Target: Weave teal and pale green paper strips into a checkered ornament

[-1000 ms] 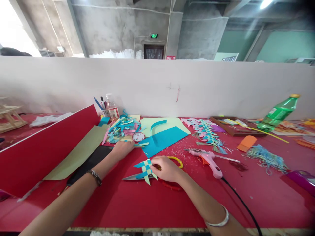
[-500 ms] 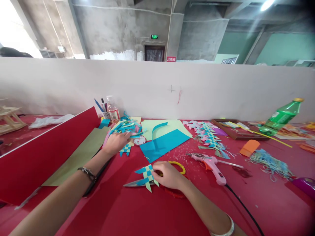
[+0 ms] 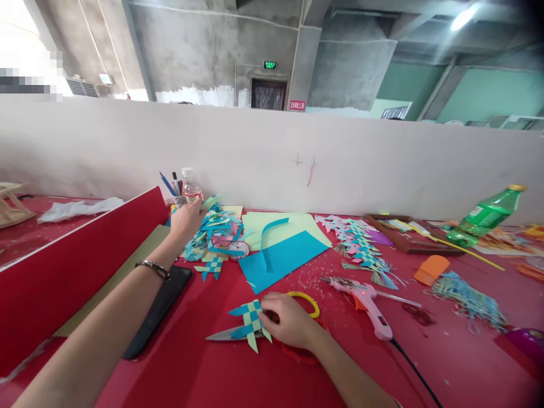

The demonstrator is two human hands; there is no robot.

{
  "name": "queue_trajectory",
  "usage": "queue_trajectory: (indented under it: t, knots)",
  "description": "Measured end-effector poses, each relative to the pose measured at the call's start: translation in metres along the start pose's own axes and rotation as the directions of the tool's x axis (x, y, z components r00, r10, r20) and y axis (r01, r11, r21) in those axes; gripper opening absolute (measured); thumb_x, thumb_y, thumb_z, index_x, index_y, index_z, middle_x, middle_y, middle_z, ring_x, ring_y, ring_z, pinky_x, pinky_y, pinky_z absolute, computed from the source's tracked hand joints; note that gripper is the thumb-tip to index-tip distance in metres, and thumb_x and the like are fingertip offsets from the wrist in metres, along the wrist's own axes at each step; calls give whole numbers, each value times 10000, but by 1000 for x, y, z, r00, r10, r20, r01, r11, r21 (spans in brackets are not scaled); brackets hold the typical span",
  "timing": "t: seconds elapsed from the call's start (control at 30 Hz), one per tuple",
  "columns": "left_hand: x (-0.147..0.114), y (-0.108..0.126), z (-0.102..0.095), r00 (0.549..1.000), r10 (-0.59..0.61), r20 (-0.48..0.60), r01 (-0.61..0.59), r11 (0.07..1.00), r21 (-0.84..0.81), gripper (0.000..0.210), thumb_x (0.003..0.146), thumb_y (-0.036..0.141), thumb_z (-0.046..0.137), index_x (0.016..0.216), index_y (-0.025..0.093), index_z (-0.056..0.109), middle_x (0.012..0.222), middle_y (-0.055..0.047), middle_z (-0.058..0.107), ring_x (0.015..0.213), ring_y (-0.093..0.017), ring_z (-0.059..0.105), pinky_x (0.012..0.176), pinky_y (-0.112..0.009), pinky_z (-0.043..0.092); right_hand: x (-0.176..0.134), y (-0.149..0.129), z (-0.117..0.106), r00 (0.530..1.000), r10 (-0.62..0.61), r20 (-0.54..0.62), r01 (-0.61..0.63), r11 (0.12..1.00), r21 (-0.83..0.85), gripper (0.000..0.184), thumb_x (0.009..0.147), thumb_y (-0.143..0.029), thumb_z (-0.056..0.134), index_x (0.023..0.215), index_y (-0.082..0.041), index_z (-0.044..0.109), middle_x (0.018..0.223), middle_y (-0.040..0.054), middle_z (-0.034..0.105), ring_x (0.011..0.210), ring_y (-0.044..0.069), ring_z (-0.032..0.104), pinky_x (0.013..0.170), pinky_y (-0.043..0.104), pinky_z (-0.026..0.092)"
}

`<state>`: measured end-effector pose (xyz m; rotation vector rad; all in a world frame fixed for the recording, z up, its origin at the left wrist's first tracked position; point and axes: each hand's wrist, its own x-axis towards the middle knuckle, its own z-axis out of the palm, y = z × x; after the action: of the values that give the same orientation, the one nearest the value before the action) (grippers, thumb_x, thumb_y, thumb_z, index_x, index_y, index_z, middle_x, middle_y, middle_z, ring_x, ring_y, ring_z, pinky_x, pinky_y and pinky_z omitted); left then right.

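Note:
My left hand is closed at the upper left of a heap of blue, green and pink paper strips, a pale green paper strip at its fingertips. My right hand pinches a woven paper fish in a blue and pale green check. Under that fish and hand lie scissors with yellow and red handles, blades pointing left. A second checked fish rests below the heap, near a round dial.
Blue paper lies on a pale green sheet. To the right are a pink glue gun with a cord, finished fish strings, an orange paper piece and a green bottle. A black phone-like slab lies left.
My left hand has moved up and left across the strip heap, uncovering more of it, and now has a pale green strip at its fingertips. My right hand keeps the fish over the scissors.

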<state>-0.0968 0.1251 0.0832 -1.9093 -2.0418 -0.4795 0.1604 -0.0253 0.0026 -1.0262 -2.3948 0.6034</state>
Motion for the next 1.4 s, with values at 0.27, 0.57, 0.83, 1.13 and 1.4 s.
queue_trajectory:
  t: [0.27, 0.57, 0.83, 1.13, 1.4]
  knots:
    - [1, -16, 35, 974, 224, -35, -227, 957, -182, 701, 736, 425, 493, 1324, 180, 200, 1266, -153, 343, 1153, -320, 356, 904, -426, 337, 1, 0, -1, 1000, 21, 13, -22, 999, 25, 236, 785, -204, 412, 557, -173, 359, 580, -22, 416, 561, 88, 366, 492, 203, 228]
    - [-102, -10, 16, 846, 516, 136, -488, 851, -192, 351, 817, 402, 388, 1116, 255, 501, 1081, -53, 550, 1008, -216, 489, 879, -342, 358, -1, -2, -1, 991, 136, 4, -134, 965, 227, 242, 822, -275, 386, 601, -179, 356, 583, -41, 385, 558, 85, 368, 499, 202, 243]
    - [-122, -16, 35, 902, 329, 278, -289, 941, -174, 486, 716, 471, 514, 1132, 220, 490, 1185, -100, 507, 1108, -301, 421, 909, -447, 292, 1, 8, 2, 969, 242, -40, -200, 872, 447, 214, 809, -355, 421, 693, -176, 412, 634, -36, 405, 605, 90, 402, 537, 204, 323]
    - [-124, -7, 21, 890, 357, 285, -310, 930, -197, 321, 708, 417, 537, 908, 165, 535, 1033, -115, 550, 953, -257, 530, 739, -323, 397, 2, 12, 5, 945, 326, -35, -234, 745, 624, 410, 804, -375, 437, 1173, -229, 331, 628, -57, 447, 571, 99, 513, 529, 215, 383]
    - [-133, -11, 28, 894, 301, 331, -124, 877, -464, 485, 678, 363, 569, 1099, 196, 395, 969, -68, 613, 894, -223, 574, 727, -307, 417, 6, 10, -2, 939, 287, -189, -185, 885, 428, 291, 836, -388, 360, 929, -192, 554, 952, 49, 592, 869, 169, 548, 749, 300, 428]
